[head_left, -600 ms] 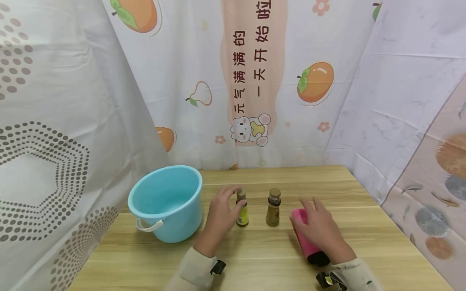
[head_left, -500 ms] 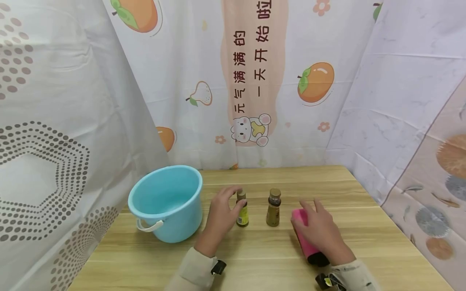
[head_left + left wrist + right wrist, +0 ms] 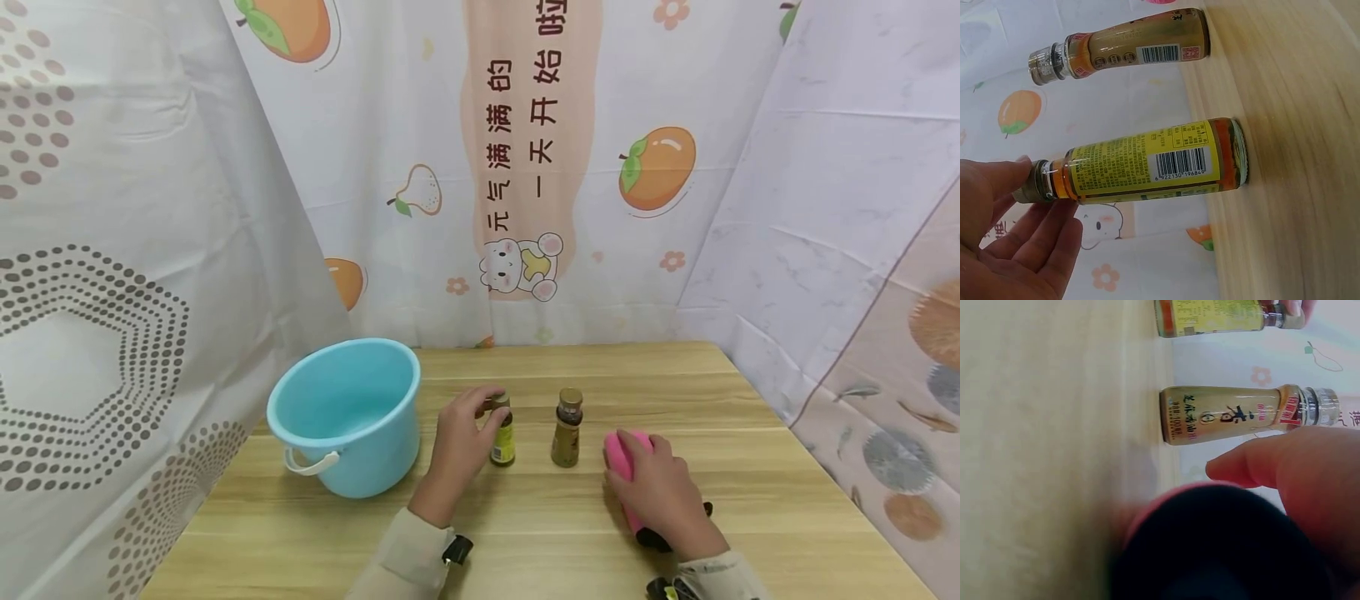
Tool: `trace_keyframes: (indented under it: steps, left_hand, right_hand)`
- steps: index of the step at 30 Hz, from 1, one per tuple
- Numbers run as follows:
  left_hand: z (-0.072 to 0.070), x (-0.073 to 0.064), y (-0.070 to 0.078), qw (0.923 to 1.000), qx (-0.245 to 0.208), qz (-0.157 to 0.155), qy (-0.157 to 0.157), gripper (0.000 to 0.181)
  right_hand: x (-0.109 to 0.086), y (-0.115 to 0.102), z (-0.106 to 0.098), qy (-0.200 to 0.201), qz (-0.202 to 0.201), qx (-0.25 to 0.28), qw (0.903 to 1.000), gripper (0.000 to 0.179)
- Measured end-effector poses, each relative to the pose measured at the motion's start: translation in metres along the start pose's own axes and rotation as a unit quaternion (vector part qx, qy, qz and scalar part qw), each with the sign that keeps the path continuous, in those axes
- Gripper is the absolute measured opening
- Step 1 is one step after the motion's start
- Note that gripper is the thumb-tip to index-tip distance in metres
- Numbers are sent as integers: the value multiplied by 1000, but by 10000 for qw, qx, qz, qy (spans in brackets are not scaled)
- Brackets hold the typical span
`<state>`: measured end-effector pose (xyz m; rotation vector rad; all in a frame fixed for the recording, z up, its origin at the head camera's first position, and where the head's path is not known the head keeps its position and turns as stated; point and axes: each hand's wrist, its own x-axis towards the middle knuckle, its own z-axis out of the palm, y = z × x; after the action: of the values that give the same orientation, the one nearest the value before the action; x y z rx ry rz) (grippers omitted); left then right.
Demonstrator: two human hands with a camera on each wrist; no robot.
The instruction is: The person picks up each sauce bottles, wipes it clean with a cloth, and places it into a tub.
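My left hand [image 3: 462, 437] pinches the cap of a small glass bottle with a yellow label [image 3: 1147, 159], thumb on one side and fingers behind. The bottle stands upright on the table. To its right stands a sesame oil bottle [image 3: 566, 433] with a gold-brown label and a metallic cap, touched by neither hand. My right hand [image 3: 663, 492] grips a long pink thing with a black end [image 3: 618, 460] from above, thumb along its left side. Up close in the right wrist view, the round black end [image 3: 1222, 550] fills the lower part; the kind of thing I cannot tell.
A light blue bucket [image 3: 405, 433] with a white handle stands on the left of the wooden table [image 3: 540, 550]. Printed curtains [image 3: 390, 275] hang behind the table and on both sides.
The left fingers have closed in on the yellow-label bottle's cap. The right hand has settled lower round the pink thing, which has turned slightly. The head view has shifted a little.
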<state>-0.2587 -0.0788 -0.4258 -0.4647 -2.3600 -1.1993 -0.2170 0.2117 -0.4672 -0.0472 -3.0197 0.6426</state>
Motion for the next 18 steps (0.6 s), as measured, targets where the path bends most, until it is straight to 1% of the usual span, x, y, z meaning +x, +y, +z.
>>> trace_keyframes:
  steps: [3,8,15,18]
  left_hand:
    - [1,0,1,10000,-38,-30,7,24]
    - [1,0,2,10000,28,-16,14,22]
    - [-2,-4,3,9999,37,160,7,21]
    - [-3,-6,3,9997,122,223,11,21]
  right_hand:
    - [-1,2,3,-21,35,-99,9999,78]
    - [-3,3,5,27,58,-258,9996,79]
    - [-4,4,8,-10,33,-377,9993,75]
    - [-3,5,8,-16,24,-418,9991,71]
